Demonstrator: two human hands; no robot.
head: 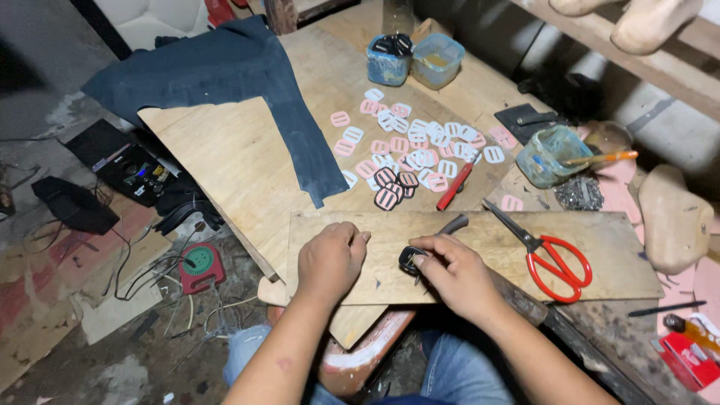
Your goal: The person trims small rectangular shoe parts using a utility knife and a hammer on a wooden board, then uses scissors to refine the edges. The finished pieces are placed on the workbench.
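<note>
My left hand (pixel 330 259) rests as a closed fist on a wooden board (pixel 465 229) across my lap, with nothing visible in it. My right hand (pixel 454 274) pinches a small black buckle-shaped piece (pixel 409 260) against the board. A dark-handled tool (pixel 452 224) pokes out from behind my right hand; whether the hand grips it I cannot tell. Red-handled scissors (pixel 547 255) lie shut on the board to the right.
Several pink, white and black buckle pieces (pixel 412 146) are scattered on the plywood table (pixel 240 157). A dark fabric sheet (pixel 247 82), a red cutter (pixel 454 186), two plastic tubs (pixel 412 60), a glue jar with brush (pixel 551 156) and shoe lasts (pixel 671 217) surround them. Cables clutter the floor at left.
</note>
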